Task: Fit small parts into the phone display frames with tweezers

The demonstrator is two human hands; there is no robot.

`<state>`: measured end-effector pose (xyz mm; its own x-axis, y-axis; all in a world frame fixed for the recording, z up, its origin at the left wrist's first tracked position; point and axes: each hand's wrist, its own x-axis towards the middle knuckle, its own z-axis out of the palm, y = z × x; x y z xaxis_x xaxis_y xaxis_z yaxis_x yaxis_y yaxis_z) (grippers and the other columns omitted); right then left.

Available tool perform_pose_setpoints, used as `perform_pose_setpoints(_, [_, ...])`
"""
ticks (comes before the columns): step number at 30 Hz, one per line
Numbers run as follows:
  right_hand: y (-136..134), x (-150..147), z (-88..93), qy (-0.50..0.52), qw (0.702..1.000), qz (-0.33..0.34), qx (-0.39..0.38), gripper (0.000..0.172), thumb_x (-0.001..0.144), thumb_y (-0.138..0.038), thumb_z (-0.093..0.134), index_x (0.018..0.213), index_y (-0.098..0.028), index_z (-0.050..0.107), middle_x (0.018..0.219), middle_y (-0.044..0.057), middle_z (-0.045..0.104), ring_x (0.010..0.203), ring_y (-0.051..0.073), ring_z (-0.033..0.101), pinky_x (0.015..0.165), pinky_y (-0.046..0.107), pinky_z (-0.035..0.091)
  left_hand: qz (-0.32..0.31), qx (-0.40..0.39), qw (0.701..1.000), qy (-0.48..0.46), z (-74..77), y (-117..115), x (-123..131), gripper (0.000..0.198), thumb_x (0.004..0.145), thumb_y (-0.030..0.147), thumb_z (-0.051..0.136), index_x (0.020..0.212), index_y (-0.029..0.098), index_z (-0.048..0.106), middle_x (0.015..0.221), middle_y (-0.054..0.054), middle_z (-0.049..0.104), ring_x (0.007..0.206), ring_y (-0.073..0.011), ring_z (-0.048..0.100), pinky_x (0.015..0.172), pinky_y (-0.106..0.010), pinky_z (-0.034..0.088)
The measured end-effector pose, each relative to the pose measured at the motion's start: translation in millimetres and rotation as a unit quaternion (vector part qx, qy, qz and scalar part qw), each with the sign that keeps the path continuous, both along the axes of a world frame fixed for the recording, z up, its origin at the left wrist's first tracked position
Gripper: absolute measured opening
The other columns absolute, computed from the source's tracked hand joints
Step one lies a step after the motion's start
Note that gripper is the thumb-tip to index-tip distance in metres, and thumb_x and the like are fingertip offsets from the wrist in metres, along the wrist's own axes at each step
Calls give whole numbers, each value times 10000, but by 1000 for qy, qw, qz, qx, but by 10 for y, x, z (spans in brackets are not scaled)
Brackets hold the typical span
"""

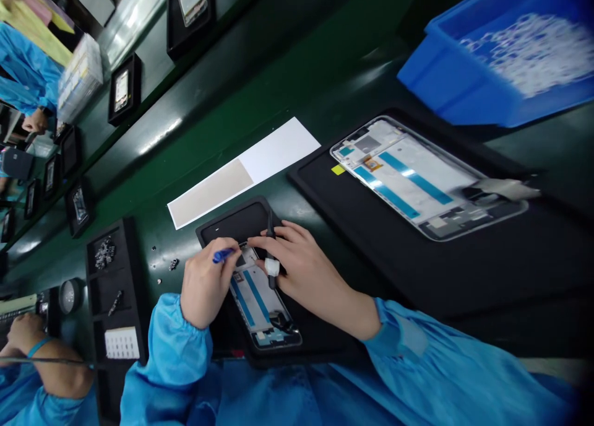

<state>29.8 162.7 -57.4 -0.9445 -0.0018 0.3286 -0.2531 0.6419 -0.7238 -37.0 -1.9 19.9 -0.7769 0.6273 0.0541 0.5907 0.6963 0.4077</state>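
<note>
A phone frame (258, 290) with blue strips lies in a black tray (232, 225) in front of me. My left hand (204, 283) is closed in a pinch round a blue-handled tool (223, 255), its fingertips at the frame's upper end. The tool's tip is hidden. My right hand (299, 265) reaches over the frame's upper right side, index fingertip near the same end. A slim black tool with a white band (272, 267) is held among its fingers. Whether the right fingertips press on the frame cannot be seen clearly.
Right of me, a larger phone frame (408, 172) lies on a black mat (371, 246), below a blue bin (445, 85) of white pieces. A white-and-beige strip (273, 147) lies ahead. A compartment tray (134, 277) with small parts stands left, near a co-worker's arm (60, 367).
</note>
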Motion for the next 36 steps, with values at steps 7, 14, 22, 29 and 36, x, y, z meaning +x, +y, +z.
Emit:
perform_pose_setpoints(7, [1, -15, -16, 9, 1000, 9, -13, 267, 917, -110, 507, 1161, -188, 585, 1021, 86, 707, 1017, 298, 590, 1010, 551, 432, 200, 355, 912, 54, -55, -313, -16, 101, 927, 131, 471, 872, 208, 504, 776, 14, 636, 796, -142, 693, 791, -303, 564])
perform_pose_setpoints(14, [72, 32, 84, 36, 987, -40, -150, 240, 1009, -187, 411, 1146, -228, 604, 913, 38, 710, 837, 209, 672, 961, 450, 489, 2, -33, 992, 119, -194, -319, 215, 328, 886, 106, 466, 1145, 195, 646, 750, -6, 635, 598, -131, 598, 566, -237, 475])
perform_pose_setpoints(22, [113, 32, 94, 2, 958, -82, -274, 309, 1023, -402, 455, 1141, -221, 675, 1009, 90, 688, 842, 221, 682, 724, 349, 583, -56, -144, 966, 206, -382, -293, 218, 395, 830, 87, 561, 1195, 208, 650, 688, 15, 632, 505, -137, 583, 466, -269, 414])
perform_pose_setpoints(29, [94, -76, 142, -37, 971, -63, -229, 177, 960, -366, 587, 936, -212, 672, 882, 55, 707, 838, 225, 699, 712, 319, 582, -52, -137, 973, 177, -356, -277, 218, 429, 796, 58, 568, 1184, 219, 653, 735, 12, 688, 530, -137, 621, 450, -253, 421])
perform_pose_setpoints(36, [64, -155, 159, -33, 992, -54, -105, 290, 956, -449, 577, 825, -195, 628, 760, 53, 688, 635, 198, 675, 491, 266, 498, -22, -26, 972, 232, -541, -407, 367, 345, 837, 40, 478, 1069, 184, 688, 632, 19, 596, 478, -107, 549, 467, -235, 439])
